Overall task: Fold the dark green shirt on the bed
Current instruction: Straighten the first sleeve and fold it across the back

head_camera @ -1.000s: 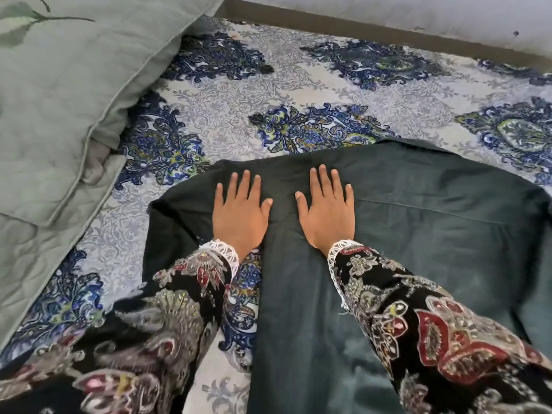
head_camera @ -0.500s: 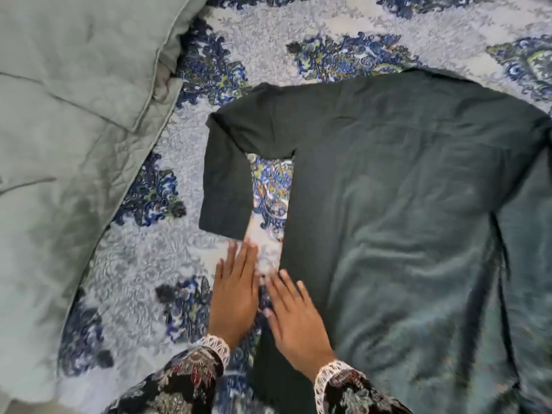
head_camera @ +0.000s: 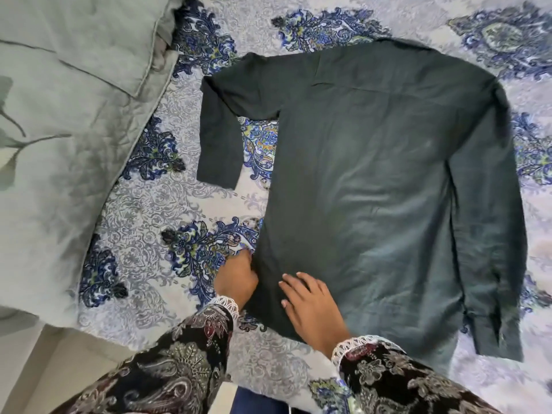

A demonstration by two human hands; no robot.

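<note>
The dark green shirt [head_camera: 373, 180] lies flat, back up, on the patterned bed sheet [head_camera: 155, 216], collar away from me. Its left sleeve [head_camera: 219, 135] bends down beside the body; the right sleeve [head_camera: 490, 234] lies along the right side. My left hand [head_camera: 237, 280] is at the shirt's lower left edge, fingers curled against or under the fabric; a firm grip cannot be made out. My right hand [head_camera: 310, 306] rests flat on the shirt's lower left corner, fingers spread.
A pale green quilt with a pillow [head_camera: 68, 115] covers the left side of the bed. The bed's near edge and a light floor [head_camera: 35, 369] show at the bottom left. My patterned sleeves fill the bottom of the view.
Both hands slid from the shirt's shoulder area down its left side to the lower left corner. The view tilted down, showing the whole shirt. My left hand's fingers curled at the edge.
</note>
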